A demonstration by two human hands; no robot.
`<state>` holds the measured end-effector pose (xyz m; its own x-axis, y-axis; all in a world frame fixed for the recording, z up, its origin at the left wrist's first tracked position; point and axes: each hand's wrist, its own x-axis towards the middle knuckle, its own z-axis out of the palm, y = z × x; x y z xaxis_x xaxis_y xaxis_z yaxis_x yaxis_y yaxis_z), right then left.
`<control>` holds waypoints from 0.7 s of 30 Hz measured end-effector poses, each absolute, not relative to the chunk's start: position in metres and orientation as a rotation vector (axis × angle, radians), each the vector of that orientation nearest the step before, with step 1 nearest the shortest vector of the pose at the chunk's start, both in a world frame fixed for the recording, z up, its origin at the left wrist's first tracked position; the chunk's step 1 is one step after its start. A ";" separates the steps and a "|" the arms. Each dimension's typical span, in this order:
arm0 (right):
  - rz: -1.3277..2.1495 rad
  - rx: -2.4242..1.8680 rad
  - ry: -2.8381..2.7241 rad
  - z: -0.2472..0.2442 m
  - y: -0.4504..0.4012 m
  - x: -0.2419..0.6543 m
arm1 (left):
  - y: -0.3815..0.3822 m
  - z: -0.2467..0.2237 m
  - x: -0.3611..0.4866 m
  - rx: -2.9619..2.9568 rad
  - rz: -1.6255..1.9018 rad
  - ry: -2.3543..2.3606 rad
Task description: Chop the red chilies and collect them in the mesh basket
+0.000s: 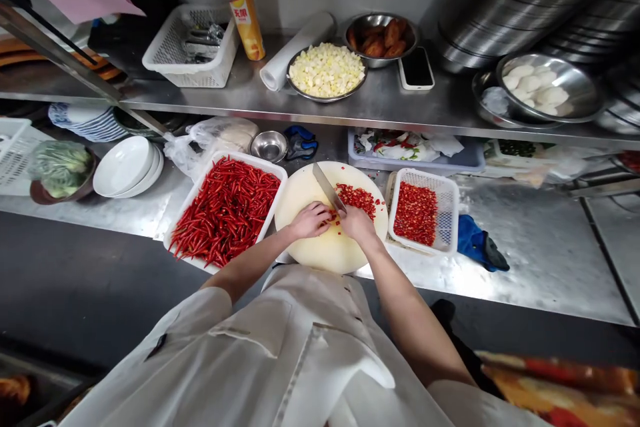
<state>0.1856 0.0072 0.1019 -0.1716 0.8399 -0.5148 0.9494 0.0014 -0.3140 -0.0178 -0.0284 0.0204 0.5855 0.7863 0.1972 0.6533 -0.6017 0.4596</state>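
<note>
My right hand is closed around the handle of a kitchen knife, its blade pointing away and to the left over a round white cutting board. Beside the knife, my left hand is closed with bent fingertips on red chili peppers at the board's middle; how many it holds is hidden. Chopped chili lies in a pile on the board's right part, right of the blade. To the left stands a white tray heaped with whole red chilies. A white basket on the right holds more chopped chili.
A blue glove lies right of the basket. Behind the board are a small metal bowl and a grey-blue tray of scraps. The overhead shelf carries a bowl of chopped pale pieces, a phone and stacked metal bowls.
</note>
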 end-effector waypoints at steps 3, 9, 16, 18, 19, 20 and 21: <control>-0.902 1.893 2.047 0.103 0.005 0.181 | -0.025 0.018 -0.020 2.534 0.531 1.070; -0.848 1.865 2.065 0.115 0.003 0.177 | -0.022 0.027 -0.028 2.528 0.563 1.036; -0.843 2.009 2.059 0.123 0.001 0.199 | -0.033 0.033 -0.009 2.430 0.640 1.165; -0.851 2.050 2.060 0.124 0.001 0.201 | -0.040 0.032 0.002 2.443 0.624 1.170; -0.854 2.062 2.059 0.124 0.001 0.201 | -0.045 0.032 0.006 2.450 0.612 1.177; -0.855 2.066 2.060 0.123 0.000 0.199 | -0.051 0.031 0.010 2.456 0.600 1.194; -0.856 2.061 2.066 0.122 -0.002 0.197 | -0.056 0.030 0.012 2.464 0.590 1.219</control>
